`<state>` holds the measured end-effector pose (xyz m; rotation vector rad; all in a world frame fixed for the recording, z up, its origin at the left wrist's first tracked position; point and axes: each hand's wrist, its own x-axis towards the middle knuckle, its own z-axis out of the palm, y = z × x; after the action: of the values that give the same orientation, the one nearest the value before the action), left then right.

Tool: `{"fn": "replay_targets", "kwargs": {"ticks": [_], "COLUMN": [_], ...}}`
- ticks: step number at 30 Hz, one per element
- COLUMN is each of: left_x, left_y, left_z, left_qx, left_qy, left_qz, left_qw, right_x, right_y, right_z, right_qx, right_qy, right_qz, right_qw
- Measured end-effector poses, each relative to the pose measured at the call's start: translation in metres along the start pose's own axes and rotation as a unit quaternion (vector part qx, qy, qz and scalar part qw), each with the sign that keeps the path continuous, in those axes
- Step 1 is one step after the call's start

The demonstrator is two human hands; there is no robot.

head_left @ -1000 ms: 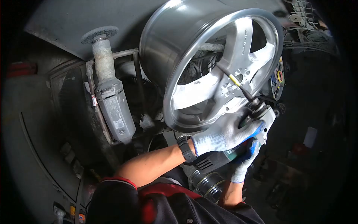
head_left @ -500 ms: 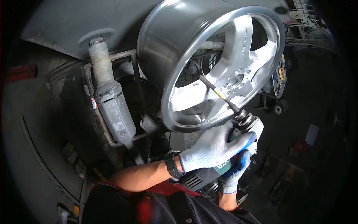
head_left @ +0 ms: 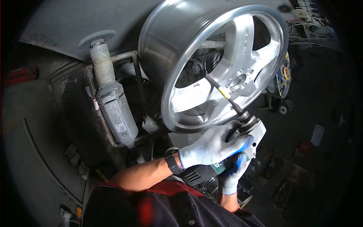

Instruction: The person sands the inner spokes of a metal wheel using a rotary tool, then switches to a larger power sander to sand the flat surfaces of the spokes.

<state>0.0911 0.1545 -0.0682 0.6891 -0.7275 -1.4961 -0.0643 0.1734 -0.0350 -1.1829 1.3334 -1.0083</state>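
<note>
Both my hands wear white gloves with blue palms and are wrapped round a dark green and black angle grinder (head_left: pixel 221 166) with a pale metal head. My left hand (head_left: pixel 215 145), a black watch at its wrist, grips near the head. Lower down, my right hand (head_left: pixel 236 174) closes on the body from the other side; some of its fingers are hidden. A slim dark rod attachment (head_left: pixel 224 93) with a yellow band extends from the grinder's spindle. Its tip lies in front of a silver alloy wheel (head_left: pixel 247 39), over a spoke; contact cannot be made out.
To the left rests a grey power tool (head_left: pixel 115 108) with a round abrasive disc (head_left: pixel 96 39), on a metal frame (head_left: pixel 136 72) beside the wheel. A grey panel (head_left: pixel 75 22) stands behind. A small castered stand (head_left: pixel 281 109) and several dim items lie at the right.
My hands and the grinder have shifted slightly left in view, while the rod's tip has moved a little right. My grip looks the same.
</note>
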Motion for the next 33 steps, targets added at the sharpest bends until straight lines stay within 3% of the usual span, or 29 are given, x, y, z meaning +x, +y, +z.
{"fn": "replay_targets", "kwargs": {"ticks": [5,8,11,14,17,21,22,28,33], "left_x": [-0.012,-0.008,0.005,0.021,0.022,0.013,0.007,-0.02,-0.022], "left_y": [0.014,0.016,0.011,0.002,0.004,-0.001,0.0,0.004,0.006], "left_z": [0.006,0.003,0.0,-0.001,-0.005,-0.006,-0.009,-0.003,0.001], "left_qx": [0.015,0.032,0.046,-0.073,-0.067,-0.067,-0.048,-0.02,0.004], "left_qy": [0.048,0.034,0.001,-0.057,-0.061,-0.045,-0.042,0.004,0.027], "left_qz": [-0.038,-0.086,-0.067,0.011,0.055,0.045,0.007,0.008,-0.035], "left_qw": [0.998,0.995,0.997,0.996,0.994,0.996,0.998,1.0,0.999], "right_x": [-0.008,-0.004,0.007,0.018,0.023,0.016,0.012,-0.014,-0.009], "right_y": [-0.004,-0.008,-0.018,-0.016,-0.014,-0.007,-0.004,-0.011,-0.014], "right_z": [-0.005,0.005,0.016,0.011,0.011,0.01,0.007,0.012,0.016], "right_qx": [0.035,0.028,0.041,0.008,-0.028,-0.052,-0.062,-0.035,0.008], "right_qy": [-0.034,-0.03,-0.006,0.023,0.029,0.013,0.016,0.002,-0.02], "right_qz": [0.067,0.054,0.025,-0.006,-0.045,-0.077,-0.048,0.058,0.065], "right_qw": [0.997,0.998,0.999,1.0,0.998,0.996,0.997,0.998,0.998]}}
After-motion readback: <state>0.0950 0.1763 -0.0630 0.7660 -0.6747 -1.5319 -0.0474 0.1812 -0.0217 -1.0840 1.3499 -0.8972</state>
